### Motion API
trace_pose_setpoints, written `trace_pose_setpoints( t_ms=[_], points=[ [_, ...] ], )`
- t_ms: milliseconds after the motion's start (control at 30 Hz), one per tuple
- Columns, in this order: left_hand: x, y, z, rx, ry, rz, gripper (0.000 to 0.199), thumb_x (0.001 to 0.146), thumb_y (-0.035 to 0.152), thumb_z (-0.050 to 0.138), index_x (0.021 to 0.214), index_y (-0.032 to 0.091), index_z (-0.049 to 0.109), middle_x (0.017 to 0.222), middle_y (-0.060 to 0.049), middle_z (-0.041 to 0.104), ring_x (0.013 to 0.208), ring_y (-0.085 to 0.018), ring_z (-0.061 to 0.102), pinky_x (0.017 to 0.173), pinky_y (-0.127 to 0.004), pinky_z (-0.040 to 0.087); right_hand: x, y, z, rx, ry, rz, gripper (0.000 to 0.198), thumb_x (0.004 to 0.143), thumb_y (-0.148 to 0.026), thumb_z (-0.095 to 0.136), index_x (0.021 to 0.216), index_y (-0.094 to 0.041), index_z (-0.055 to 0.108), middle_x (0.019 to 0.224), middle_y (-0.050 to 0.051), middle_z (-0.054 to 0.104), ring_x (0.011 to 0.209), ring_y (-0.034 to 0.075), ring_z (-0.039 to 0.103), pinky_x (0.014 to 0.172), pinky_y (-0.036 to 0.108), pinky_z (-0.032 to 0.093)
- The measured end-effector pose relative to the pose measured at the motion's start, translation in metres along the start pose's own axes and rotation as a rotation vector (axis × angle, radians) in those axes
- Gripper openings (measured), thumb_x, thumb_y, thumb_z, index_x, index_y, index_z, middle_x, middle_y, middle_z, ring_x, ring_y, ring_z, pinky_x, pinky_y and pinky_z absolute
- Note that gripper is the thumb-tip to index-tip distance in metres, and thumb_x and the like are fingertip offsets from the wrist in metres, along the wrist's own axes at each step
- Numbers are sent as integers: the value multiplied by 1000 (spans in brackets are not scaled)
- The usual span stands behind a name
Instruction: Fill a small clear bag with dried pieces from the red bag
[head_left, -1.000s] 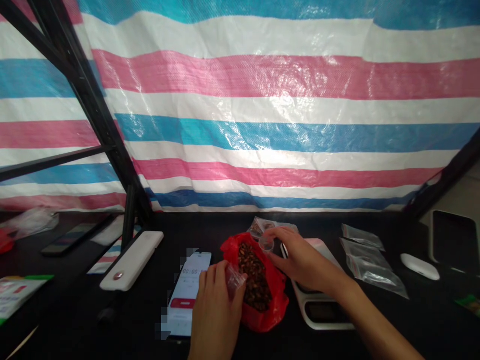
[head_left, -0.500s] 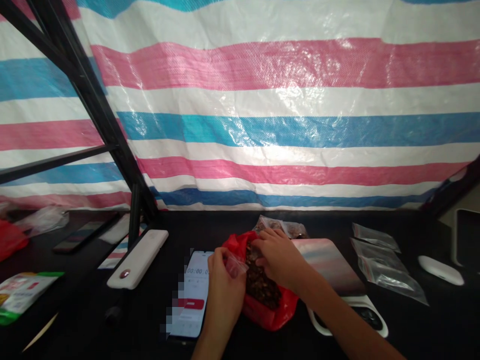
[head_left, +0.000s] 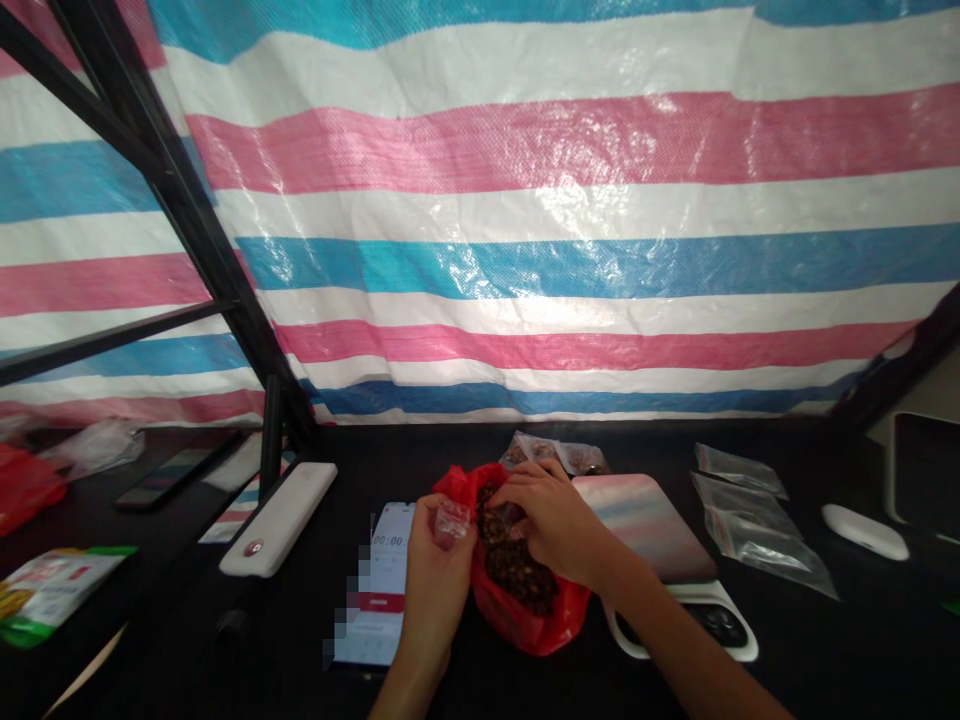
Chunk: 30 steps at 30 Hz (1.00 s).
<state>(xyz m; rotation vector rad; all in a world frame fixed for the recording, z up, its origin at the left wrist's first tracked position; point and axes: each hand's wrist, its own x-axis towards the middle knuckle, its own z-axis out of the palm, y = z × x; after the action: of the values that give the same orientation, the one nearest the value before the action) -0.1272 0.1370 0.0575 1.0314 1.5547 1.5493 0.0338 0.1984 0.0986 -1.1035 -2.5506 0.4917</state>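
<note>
A red plastic bag (head_left: 529, 630) stands wide at the mouth, full of small dark brown dried pieces (head_left: 525, 572). My left hand (head_left: 441, 560), at the bag's left edge, is closed on a small clear plastic bag (head_left: 453, 522) held between thumb and fingers. My right hand (head_left: 544, 515) reaches into the red bag from the right. Its fingers are curled down onto the brown pieces, and what is between the fingertips is hidden. Behind the red bag lie clear bags (head_left: 555, 453) with brown contents.
A phone (head_left: 379, 590) showing a timer lies left of my left hand, with a white power bank (head_left: 281, 520) beyond it. Right are a phone in a white case (head_left: 720, 620), flat zip bags (head_left: 757, 520) and a white earbud case (head_left: 865, 531). A black frame (head_left: 202, 250) rises left.
The view has shifted slightly. My left hand has turned a little, showing more of the small clear bag. My right hand stays inside the red bag among the brown pieces.
</note>
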Motion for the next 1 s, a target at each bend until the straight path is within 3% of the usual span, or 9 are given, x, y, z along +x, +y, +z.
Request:
trace_pose_setpoints(
  t_ms=[133, 200, 300, 400, 533, 700, 867, 1000],
  points=[
    [-5, 0, -4, 207, 20, 172, 26, 79, 33, 68, 100, 21, 58, 96, -3, 61, 92, -22, 63, 88, -39, 51, -7, -5, 0, 73, 44, 84, 32, 80, -18, 69, 111, -25, 76, 114, 5, 77, 122, 28, 56, 106, 46, 28],
    [-7, -3, -7, 323, 95, 291, 27, 82, 35, 66, 104, 21, 61, 109, -7, 59, 107, -27, 59, 99, -47, 48, -12, -5, 0, 116, 71, 112, 31, 83, -22, 70, 113, -28, 77, 120, 5, 76, 127, 29, 54, 109, 48, 27],
    [-10, -7, -11, 518, 213, 422, 26, 84, 31, 64, 109, 22, 65, 118, -10, 54, 117, -32, 52, 102, -53, 45, -22, -2, -3, 191, 97, 190, 35, 83, -23, 72, 117, -29, 76, 131, 7, 71, 135, 30, 49, 114, 50, 27],
    [-14, -8, -13, 633, 106, 470, 30, 86, 20, 60, 115, 23, 66, 115, -9, 60, 112, -31, 54, 99, -52, 46, -30, -1, -12, 298, 127, 240, 38, 83, -21, 72, 120, -26, 74, 133, 7, 69, 133, 29, 51, 115, 47, 32],
    [-23, -2, -10, 662, -45, 419, 38, 88, 12, 52, 123, 22, 64, 111, -8, 66, 109, -29, 57, 96, -49, 46, -36, -11, -24, 399, 163, 141, 39, 86, -21, 69, 125, -25, 71, 128, 6, 71, 121, 25, 61, 112, 42, 39],
    [-30, 8, -2, 656, -117, 329, 40, 87, 10, 53, 122, 22, 65, 113, -9, 67, 108, -29, 57, 95, -47, 44, -39, -30, -28, 247, 98, -19, 41, 88, -10, 63, 125, -26, 70, 124, 6, 68, 118, 24, 60, 106, 41, 44],
    [-33, 13, 3, 653, -138, 304, 28, 88, 22, 60, 116, 24, 67, 111, -7, 67, 107, -30, 57, 95, -48, 42, -40, -35, -22, 44, 119, -130, 45, 91, -4, 51, 129, -23, 67, 126, 10, 64, 114, 25, 61, 100, 42, 51],
    [-35, 12, 3, 564, -115, 232, 30, 88, 27, 62, 118, 26, 66, 112, -7, 65, 109, -30, 56, 97, -47, 42, -39, -31, -16, -76, 198, -244, 57, 86, 3, 49, 133, -24, 66, 129, 11, 64, 118, 26, 60, 101, 43, 52]
  ],
)
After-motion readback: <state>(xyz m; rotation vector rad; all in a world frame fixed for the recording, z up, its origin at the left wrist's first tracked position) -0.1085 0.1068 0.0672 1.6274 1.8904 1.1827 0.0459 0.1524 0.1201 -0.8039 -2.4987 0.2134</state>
